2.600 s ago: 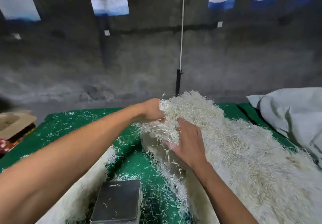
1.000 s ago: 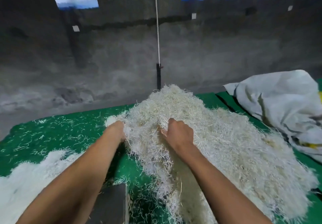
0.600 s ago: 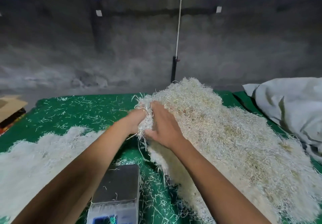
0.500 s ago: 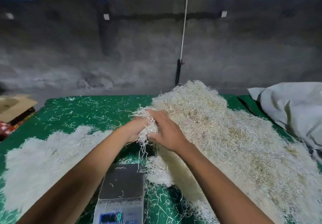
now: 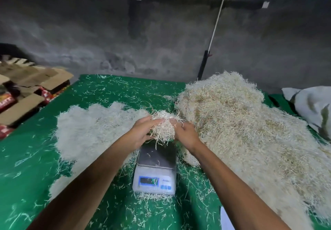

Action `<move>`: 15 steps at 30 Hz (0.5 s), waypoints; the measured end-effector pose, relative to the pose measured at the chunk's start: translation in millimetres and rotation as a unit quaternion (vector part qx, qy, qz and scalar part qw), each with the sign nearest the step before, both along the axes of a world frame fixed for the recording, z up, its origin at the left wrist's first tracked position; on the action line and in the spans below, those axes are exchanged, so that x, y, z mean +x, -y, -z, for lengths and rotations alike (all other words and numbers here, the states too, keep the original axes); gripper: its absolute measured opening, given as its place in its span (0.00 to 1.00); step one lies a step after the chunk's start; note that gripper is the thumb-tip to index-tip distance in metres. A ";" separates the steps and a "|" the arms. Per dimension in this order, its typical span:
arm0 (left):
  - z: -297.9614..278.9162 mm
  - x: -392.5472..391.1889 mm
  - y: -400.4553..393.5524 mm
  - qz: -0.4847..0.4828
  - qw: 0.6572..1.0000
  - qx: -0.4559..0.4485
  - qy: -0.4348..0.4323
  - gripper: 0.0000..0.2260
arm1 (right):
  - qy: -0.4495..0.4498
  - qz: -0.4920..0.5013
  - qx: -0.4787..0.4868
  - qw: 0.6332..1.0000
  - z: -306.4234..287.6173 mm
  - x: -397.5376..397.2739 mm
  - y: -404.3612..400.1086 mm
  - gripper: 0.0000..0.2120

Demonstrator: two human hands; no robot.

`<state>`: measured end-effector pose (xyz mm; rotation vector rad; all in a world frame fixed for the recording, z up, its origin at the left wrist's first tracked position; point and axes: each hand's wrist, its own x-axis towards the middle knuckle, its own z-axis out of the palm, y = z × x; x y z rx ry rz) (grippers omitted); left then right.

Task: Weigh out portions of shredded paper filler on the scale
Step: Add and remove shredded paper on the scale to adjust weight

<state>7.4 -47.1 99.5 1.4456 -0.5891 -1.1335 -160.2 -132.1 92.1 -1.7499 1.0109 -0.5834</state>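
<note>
A clump of pale shredded paper filler [image 5: 163, 127] hangs just above the far edge of the scale's steel pan, gripped from both sides by my left hand [image 5: 141, 134] and my right hand [image 5: 185, 134]. The small white digital scale [image 5: 155, 168] sits on the green table cover with only a few stray strands on its pan. A big heap of shredded filler [image 5: 241, 131] lies to the right. A flatter, whiter pile of filler [image 5: 89, 127] spreads to the left.
The green table cover [image 5: 26, 167] is strewn with loose strands. Flattened cardboard and red packs [image 5: 23, 90] are stacked off the left edge. A grey sack [image 5: 315, 109] lies at the far right. A white sheet's corner [image 5: 226, 220] shows near the bottom. A concrete wall stands behind.
Both hands pulled a clump free from the big heap and carried it toward me, over the scale. The camera tilted down, bringing the whole scale into view.
</note>
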 end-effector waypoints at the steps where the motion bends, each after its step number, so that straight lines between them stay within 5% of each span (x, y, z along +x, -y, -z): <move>1: 2.9 6.7 -4.2 0.007 0.999 0.001 -0.034 0.42 | 0.021 0.014 0.033 0.999 4.8 5.8 -3.6 0.22; 3: 10.2 18.7 -13.6 0.012 0.993 -0.014 -0.113 0.37 | 0.059 0.064 0.092 0.992 14.0 15.6 -7.7 0.18; 8: 38.3 49.8 -25.6 -0.060 0.981 -0.044 -0.180 0.53 | 0.095 0.184 0.217 0.954 23.4 32.8 -6.0 0.20; 12: 67.4 60.0 -36.8 -0.062 0.985 -0.017 -0.161 0.56 | 0.083 0.174 0.125 0.973 28.3 45.1 -30.1 0.19; 15: 83.6 67.8 -36.6 -0.066 0.988 0.044 -0.134 0.46 | 0.058 0.084 0.091 0.991 27.2 55.5 -47.5 0.13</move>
